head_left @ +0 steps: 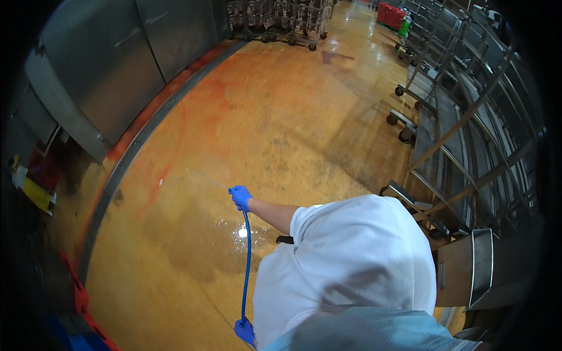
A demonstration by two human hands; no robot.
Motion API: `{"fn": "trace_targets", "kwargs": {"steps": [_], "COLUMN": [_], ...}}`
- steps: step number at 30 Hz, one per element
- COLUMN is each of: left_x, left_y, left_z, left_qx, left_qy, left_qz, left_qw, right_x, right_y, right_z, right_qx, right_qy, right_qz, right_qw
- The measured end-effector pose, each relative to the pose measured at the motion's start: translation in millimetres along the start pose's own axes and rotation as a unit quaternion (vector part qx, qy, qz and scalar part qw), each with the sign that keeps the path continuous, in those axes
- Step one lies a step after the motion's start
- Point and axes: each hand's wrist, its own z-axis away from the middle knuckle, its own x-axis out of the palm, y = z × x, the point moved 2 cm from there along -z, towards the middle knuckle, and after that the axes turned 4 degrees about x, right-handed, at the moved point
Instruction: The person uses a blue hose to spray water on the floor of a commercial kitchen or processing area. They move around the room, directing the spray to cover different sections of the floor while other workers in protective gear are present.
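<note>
My right hand (240, 198), in a blue glove, reaches out to the left over the wet yellow floor (234, 134). Its fingers are closed around the front end of a blue hose (247, 263). A thin spray of water (206, 178) leaves that end toward the far left. Lower down, close to my white-clothed body, my left hand (245, 331) is also gloved in blue and closed on the same hose. The hose hangs in a slight curve between the two hands. Beyond my left hand its run is hidden. A dark shoe tip (285, 239) shows beside my sleeve.
A grated floor drain (126, 155) curves along metal wall panels (99, 70), with reddish stains nearby. Wheeled metal racks (468, 140) line the right side, and loaded carts (281, 20) stand far back. A red-edged bin (79, 292) is lower left; a metal box (482, 266) lower right.
</note>
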Motion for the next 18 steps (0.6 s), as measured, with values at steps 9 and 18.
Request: {"fn": "trace_targets", "kwargs": {"steps": [9,18], "left_x": [-23.4,-2.9], "left_y": [49.6,40.9], "left_z": [24.2,23.4], "left_qx": [0.038,0.037], "left_qy": [0.045,0.017], "left_qz": [-0.093,-0.008], "left_qw": [0.994,0.999], "right_x": [-5.5,-20.9], "right_y": [16.2,0.9], "right_z": [-3.0,2.6], "right_qx": [0.025,0.024], "right_qy": [-0.016,-0.032], "right_qz": [-0.019,-0.03], "right_qw": [0.999,0.999]}}
